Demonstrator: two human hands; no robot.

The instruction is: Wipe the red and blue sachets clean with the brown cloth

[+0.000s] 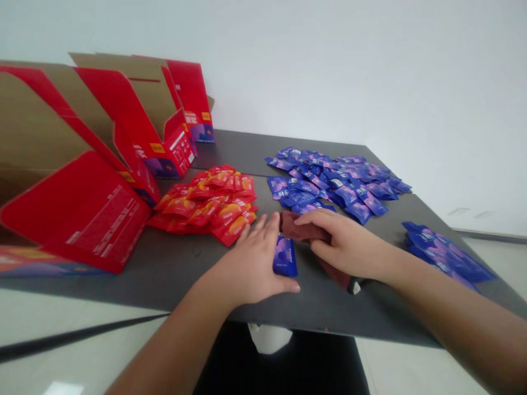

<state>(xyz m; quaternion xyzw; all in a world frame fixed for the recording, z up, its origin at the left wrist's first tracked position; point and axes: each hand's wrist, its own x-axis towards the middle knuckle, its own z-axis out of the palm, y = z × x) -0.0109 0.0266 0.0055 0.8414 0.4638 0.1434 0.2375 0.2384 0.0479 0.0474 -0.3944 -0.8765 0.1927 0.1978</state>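
My left hand (257,266) lies spread on the grey table, its fingers pointing away and its palm over the left part of a blue sachet (285,257). Between the thumb and fingers of my right hand (349,244) is a dark reddish-brown cloth (302,227), which trails down toward the table's front edge and ends in a black and white tip. The cloth's upper end meets the top of the blue sachet. Just beyond my left hand is a heap of red and orange sachets (214,203). A larger heap of blue sachets (333,178) lies past my right hand.
Open red cardboard boxes (88,219) stand in a row along the left side of the table (247,145). A smaller stack of blue sachets (440,249) lies at the right, beyond my right forearm. A white wall rises behind the table.
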